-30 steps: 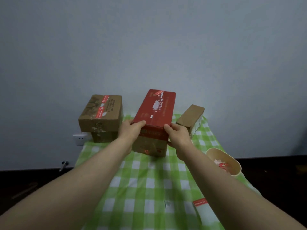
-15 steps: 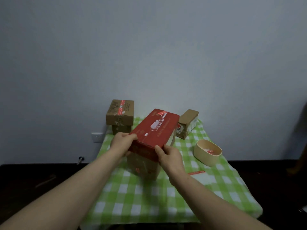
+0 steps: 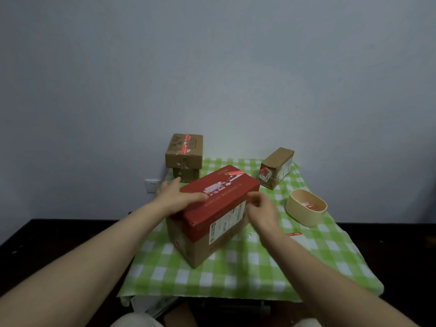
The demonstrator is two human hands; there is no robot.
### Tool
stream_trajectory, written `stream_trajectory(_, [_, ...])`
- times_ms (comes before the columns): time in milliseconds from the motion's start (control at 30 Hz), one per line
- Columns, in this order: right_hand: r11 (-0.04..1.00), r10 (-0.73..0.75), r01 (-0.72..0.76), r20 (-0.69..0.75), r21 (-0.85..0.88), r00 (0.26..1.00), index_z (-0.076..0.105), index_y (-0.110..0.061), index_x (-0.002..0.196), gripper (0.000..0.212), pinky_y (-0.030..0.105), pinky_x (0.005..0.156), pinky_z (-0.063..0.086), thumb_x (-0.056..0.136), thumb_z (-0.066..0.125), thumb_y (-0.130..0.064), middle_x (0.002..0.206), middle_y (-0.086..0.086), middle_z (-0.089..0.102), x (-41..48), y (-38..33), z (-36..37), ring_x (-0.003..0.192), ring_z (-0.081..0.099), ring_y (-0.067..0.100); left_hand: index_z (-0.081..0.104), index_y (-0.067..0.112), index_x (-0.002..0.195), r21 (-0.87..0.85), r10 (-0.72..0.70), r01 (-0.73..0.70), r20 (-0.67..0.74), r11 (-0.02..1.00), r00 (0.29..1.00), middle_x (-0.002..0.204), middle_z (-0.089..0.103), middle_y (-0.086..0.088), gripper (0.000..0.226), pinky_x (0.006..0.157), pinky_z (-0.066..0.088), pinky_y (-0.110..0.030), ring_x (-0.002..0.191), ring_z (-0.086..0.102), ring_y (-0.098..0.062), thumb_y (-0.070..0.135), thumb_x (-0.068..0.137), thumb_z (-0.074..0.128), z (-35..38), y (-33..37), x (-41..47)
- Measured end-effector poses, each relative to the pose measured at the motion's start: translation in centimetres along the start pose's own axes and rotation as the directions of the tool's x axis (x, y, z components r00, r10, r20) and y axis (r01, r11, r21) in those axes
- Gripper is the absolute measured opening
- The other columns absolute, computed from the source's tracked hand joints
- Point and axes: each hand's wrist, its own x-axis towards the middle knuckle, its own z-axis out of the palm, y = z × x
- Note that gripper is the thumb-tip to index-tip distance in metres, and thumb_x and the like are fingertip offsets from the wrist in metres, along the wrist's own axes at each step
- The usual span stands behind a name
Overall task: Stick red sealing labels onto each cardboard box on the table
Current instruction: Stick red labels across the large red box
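Red sealing labels are what this is all about, and one is already showing as a strip on the stacked brown box (image 3: 184,151) far beyond the left hand's fingertips, with a smaller carton tucked under it. Coming in from the left, the left hand (image 3: 177,199) is lying flat and spread on the red-topped box (image 3: 213,213), its fingers (image 3: 199,197) pressing across the near-left part of the lid — holding it down, gripping nothing. That box is sitting on the green checked cloth (image 3: 236,270) right under both hands, its long axis running from near-left to far-right, away from the left fingertips. A red label (image 3: 234,173) is sitting at its far end, well beyond them.

Moving across, the right hand (image 3: 263,212) is hovering just beside the box's right long side, fingers loosely curled and part open; whether anything is pinched between them, I cannot tell. Beyond those fingers to the right, the cream tub (image 3: 306,210) is waiting with red-and-white pieces inside, and just outside the wrist a label sheet (image 3: 295,235) is lying flat on the cloth. Far past the right fingertips, the small tilted carton (image 3: 278,166) is showing no red strip on top — likely the next one. The right hand is clearly the nearer one to both the supply and that carton.
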Motion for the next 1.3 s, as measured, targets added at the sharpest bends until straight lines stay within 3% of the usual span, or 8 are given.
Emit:
stream_trajectory(100, [0.995, 0.094, -0.092, -0.038, 0.028, 0.995, 0.035, -0.009, 0.140, 0.058, 0.040, 0.103, 0.042, 0.086, 0.057, -0.010, 0.144, 0.009, 0.041, 3.7, 0.4, -1.3, 0.128, 0.043, 0.024, 0.000, 0.018, 0.151, 0.450, 0.107, -0.126, 0.067, 0.884, 0.992, 0.158, 0.003, -0.012, 0.138, 0.114, -0.002, -0.054, 0.146, 0.001, -0.028, 0.087, 0.047, 0.059, 1.2, 1.3, 0.6])
stream_trajectory(233, [0.974, 0.189, -0.204, 0.143, 0.100, 0.972, 0.026, -0.010, 0.147, 0.065, 0.040, 0.103, 0.040, 0.087, 0.050, -0.003, 0.144, 0.011, 0.041, 5.7, 0.2, -2.0, 0.130, 0.041, 0.028, -0.009, 0.016, 0.149, 0.585, 0.094, -0.173, 0.162, 0.792, 0.982, 0.154, 0.018, -0.014, 0.140, 0.116, 0.003, -0.052, 0.143, 0.015, -0.032, 0.082, 0.050, 0.064, 2.3, 2.7, 1.5])
stream_trajectory(333, [0.979, 0.151, -0.175, 0.196, 0.110, 0.969, 0.048, -0.005, 0.132, 0.047, 0.026, 0.074, 0.044, 0.085, 0.045, 0.002, 0.108, 0.006, 0.061, 5.8, -0.4, -2.0, 0.092, 0.055, 0.017, -0.010, 0.019, 0.149, 0.550, 0.082, -0.185, 0.206, 0.814, 0.975, 0.145, 0.025, -0.013, 0.135, 0.111, 0.028, -0.047, 0.134, 0.026, -0.032, 0.066, 0.055, 0.074, 1.6, 2.9, 2.1])
stream_trajectory(400, [0.992, 0.113, -0.120, 0.136, 0.045, 0.984, 0.053, -0.008, 0.124, 0.041, 0.030, 0.074, 0.045, 0.083, 0.048, -0.007, 0.110, 0.007, 0.062, 5.6, 0.0, -2.1, 0.092, 0.056, 0.018, -0.013, 0.023, 0.148, 0.521, 0.077, -0.221, 0.283, 0.825, 0.956, 0.145, 0.023, -0.010, 0.135, 0.109, 0.033, -0.045, 0.132, 0.027, -0.028, 0.056, 0.056, 0.079, 0.4, 2.5, 2.3])
stream_trajectory(633, [0.996, 0.006, 0.014, 0.224, -0.086, 0.975, 0.063, -0.011, 0.090, 0.015, 0.031, 0.060, 0.051, 0.086, 0.050, -0.016, 0.070, 0.002, 0.064, 1.2, 0.8, -3.2, 0.062, 0.063, 0.016, -0.020, 0.041, 0.144, 0.623, -0.006, -0.333, 0.477, 0.708, 0.879, 0.157, -0.016, -0.003, 0.130, 0.116, 0.010, -0.047, 0.145, -0.009, -0.029, 0.042, 0.063, 0.081, -2.2, 1.7, 1.1])
stream_trajectory(833, [0.977, -0.153, 0.179, 0.205, -0.119, 0.967, 0.060, -0.009, 0.099, 0.012, 0.031, 0.067, 0.053, 0.090, 0.052, -0.006, 0.079, 0.002, 0.062, 3.3, -1.4, -4.1, 0.070, 0.062, 0.016, 0.000, 0.027, 0.151, 0.439, 0.263, -0.436, 0.401, 0.786, 0.878, 0.158, -0.014, 0.001, 0.084, 0.115, -0.009, -0.044, 0.144, -0.017, -0.017, 0.062, 0.088, 0.043, 1.7, 3.7, -0.2])
stream_trajectory(1033, [0.869, -0.246, 0.390, 0.418, -0.305, 0.875, 0.069, -0.006, 0.095, 0.011, 0.037, 0.089, 0.052, 0.087, 0.062, -0.011, 0.093, 0.005, 0.068, 5.7, -3.1, -3.0, 0.088, 0.063, 0.019, -0.006, 0.017, 0.151, 0.443, 0.307, -0.511, 0.455, 0.737, 0.836, 0.158, -0.014, 0.001, 0.084, 0.116, -0.012, -0.039, 0.144, -0.016, -0.012, 0.057, 0.092, 0.038, 3.4, 3.5, -0.1])
stream_trajectory(1300, [0.718, -0.205, 0.516, 0.566, -0.467, 0.798, 0.071, -0.007, 0.101, 0.022, 0.033, 0.088, 0.051, 0.088, 0.063, -0.023, 0.103, 0.008, 0.071, 7.0, -4.2, -1.6, 0.096, 0.064, 0.020, -0.008, 0.017, 0.150, 0.450, 0.297, -0.518, 0.474, 0.728, 0.829, 0.158, -0.017, 0.001, 0.084, 0.116, -0.011, -0.039, 0.144, -0.018, -0.012, 0.057, 0.092, 0.037, 3.5, 3.3, 0.1])
